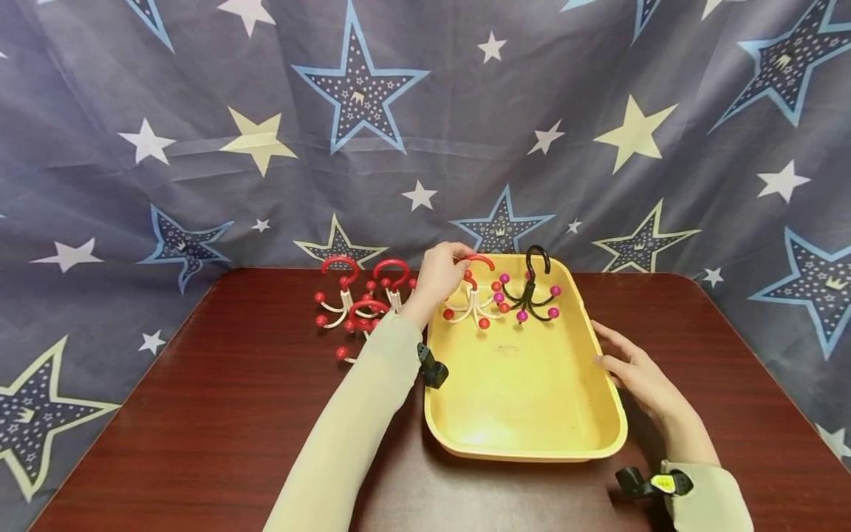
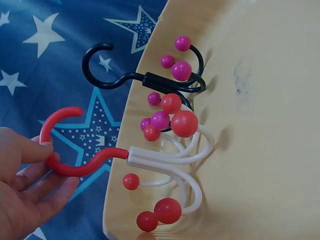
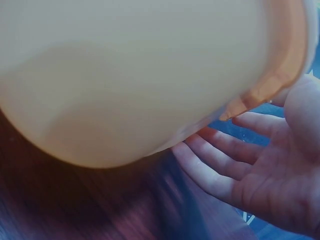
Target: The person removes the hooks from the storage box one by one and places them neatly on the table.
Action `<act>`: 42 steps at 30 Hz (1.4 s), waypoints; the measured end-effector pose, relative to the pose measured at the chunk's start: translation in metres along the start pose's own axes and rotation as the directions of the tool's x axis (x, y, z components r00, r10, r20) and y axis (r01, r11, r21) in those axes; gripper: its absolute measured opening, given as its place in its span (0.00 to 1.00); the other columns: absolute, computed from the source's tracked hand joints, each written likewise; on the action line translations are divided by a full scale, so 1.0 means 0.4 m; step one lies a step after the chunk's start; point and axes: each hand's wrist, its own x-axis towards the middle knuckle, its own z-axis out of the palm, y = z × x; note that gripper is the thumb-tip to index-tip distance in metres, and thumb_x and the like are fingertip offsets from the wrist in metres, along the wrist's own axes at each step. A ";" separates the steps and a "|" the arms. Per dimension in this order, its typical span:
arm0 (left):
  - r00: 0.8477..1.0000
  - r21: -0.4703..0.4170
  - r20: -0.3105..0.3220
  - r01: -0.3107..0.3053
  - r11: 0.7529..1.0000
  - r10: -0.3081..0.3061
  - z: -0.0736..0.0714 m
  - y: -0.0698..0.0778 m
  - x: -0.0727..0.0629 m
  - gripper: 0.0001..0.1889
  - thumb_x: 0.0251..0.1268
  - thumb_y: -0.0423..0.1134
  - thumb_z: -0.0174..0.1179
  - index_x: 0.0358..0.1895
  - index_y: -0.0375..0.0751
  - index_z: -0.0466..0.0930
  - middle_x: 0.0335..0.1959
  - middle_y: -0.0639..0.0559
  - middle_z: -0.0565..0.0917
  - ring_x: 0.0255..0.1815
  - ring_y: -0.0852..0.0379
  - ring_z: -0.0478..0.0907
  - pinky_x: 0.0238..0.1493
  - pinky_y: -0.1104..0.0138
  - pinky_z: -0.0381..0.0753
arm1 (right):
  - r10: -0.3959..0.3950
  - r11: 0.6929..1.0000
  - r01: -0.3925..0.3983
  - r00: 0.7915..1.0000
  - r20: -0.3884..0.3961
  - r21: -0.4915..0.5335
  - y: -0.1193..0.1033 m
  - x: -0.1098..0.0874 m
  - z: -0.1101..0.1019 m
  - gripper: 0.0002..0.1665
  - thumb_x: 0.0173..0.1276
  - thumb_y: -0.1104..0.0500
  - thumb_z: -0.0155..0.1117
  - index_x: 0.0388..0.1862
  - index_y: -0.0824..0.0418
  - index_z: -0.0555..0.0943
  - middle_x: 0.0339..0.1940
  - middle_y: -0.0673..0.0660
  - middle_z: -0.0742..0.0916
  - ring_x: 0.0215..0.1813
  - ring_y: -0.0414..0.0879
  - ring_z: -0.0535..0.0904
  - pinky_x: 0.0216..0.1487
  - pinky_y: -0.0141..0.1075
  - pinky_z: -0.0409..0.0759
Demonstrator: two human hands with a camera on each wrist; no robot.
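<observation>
My left hand pinches the red hook of a white multi-prong hanger with red ball tips, at the far end of a yellow tray. In the left wrist view, thumb and fingers hold the bend of the red hook, while the white prongs sit inside the tray. Right beside it is a black hanger with magenta balls, its hook rising over the far rim. Extended fingers of my right hand rest against the tray's right side; the right wrist view shows them along the outer wall.
Several more white hangers with red hooks stand grouped on the dark red wooden table, left of the tray. Behind the table's far edge hangs a star-patterned cloth.
</observation>
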 end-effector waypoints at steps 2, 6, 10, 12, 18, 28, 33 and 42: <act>1.000 0.010 -0.011 -0.013 1.000 0.013 -0.003 0.004 -0.003 0.09 0.61 0.34 0.56 0.42 0.46 0.83 0.38 0.52 0.82 0.39 0.57 0.76 0.42 0.66 0.73 | -0.002 1.000 0.002 1.000 -0.002 0.002 0.000 -0.001 0.000 0.36 0.68 0.62 0.49 0.72 0.64 0.48 0.57 0.69 0.68 0.41 0.39 0.79 0.36 0.36 0.80; 0.998 0.024 -0.037 -0.040 0.999 0.041 -0.014 0.014 -0.009 0.09 0.61 0.35 0.57 0.42 0.47 0.83 0.38 0.51 0.81 0.40 0.57 0.75 0.44 0.65 0.72 | -0.001 1.000 0.001 1.000 -0.004 -0.001 0.001 -0.001 0.002 0.36 0.69 0.61 0.49 0.71 0.64 0.48 0.57 0.67 0.68 0.41 0.39 0.79 0.37 0.36 0.80; 0.998 0.025 -0.041 -0.056 0.998 0.057 -0.030 0.028 -0.015 0.09 0.61 0.35 0.57 0.42 0.47 0.83 0.37 0.52 0.81 0.39 0.58 0.75 0.43 0.66 0.73 | -0.001 1.000 0.001 1.000 -0.005 0.004 0.000 -0.001 0.003 0.36 0.68 0.62 0.49 0.72 0.63 0.49 0.58 0.69 0.67 0.41 0.39 0.79 0.37 0.36 0.80; 0.997 0.018 -0.039 -0.064 0.998 0.064 -0.042 0.036 -0.018 0.09 0.61 0.36 0.56 0.43 0.48 0.83 0.37 0.52 0.81 0.38 0.58 0.75 0.41 0.67 0.74 | 0.001 1.000 -0.001 1.000 -0.007 0.004 0.000 -0.001 0.003 0.36 0.68 0.62 0.50 0.72 0.63 0.49 0.58 0.69 0.67 0.41 0.39 0.79 0.37 0.36 0.80; 0.994 0.014 -0.055 -0.096 0.995 0.097 -0.093 0.050 -0.033 0.09 0.62 0.37 0.56 0.44 0.47 0.82 0.39 0.52 0.80 0.37 0.58 0.75 0.38 0.67 0.73 | 0.007 1.000 -0.008 1.000 -0.011 -0.001 -0.001 0.000 0.004 0.36 0.68 0.62 0.50 0.71 0.63 0.49 0.57 0.69 0.68 0.41 0.40 0.79 0.37 0.37 0.80; 0.977 -0.011 -0.143 -0.163 0.987 0.160 -0.197 0.067 -0.058 0.10 0.60 0.36 0.58 0.44 0.46 0.83 0.39 0.51 0.82 0.39 0.58 0.78 0.43 0.66 0.75 | 0.015 1.000 -0.016 1.000 -0.021 -0.016 -0.003 -0.001 0.005 0.36 0.68 0.62 0.50 0.71 0.63 0.49 0.56 0.69 0.68 0.39 0.40 0.79 0.36 0.37 0.80; 0.969 -0.025 -0.171 -0.184 0.983 0.177 -0.243 0.070 -0.072 0.10 0.60 0.36 0.59 0.45 0.45 0.82 0.39 0.50 0.82 0.41 0.57 0.79 0.45 0.65 0.76 | 0.015 1.000 -0.016 1.000 -0.020 -0.019 -0.001 -0.002 0.004 0.36 0.68 0.61 0.50 0.72 0.63 0.49 0.58 0.72 0.67 0.40 0.39 0.79 0.36 0.37 0.80; 0.929 0.016 -0.264 -0.264 0.964 0.259 -0.317 0.053 -0.095 0.09 0.58 0.35 0.60 0.42 0.44 0.84 0.35 0.49 0.82 0.37 0.57 0.79 0.41 0.66 0.77 | 0.022 1.000 -0.022 0.999 -0.024 -0.017 -0.002 0.000 0.004 0.36 0.68 0.61 0.50 0.72 0.63 0.49 0.58 0.71 0.67 0.40 0.39 0.78 0.37 0.36 0.80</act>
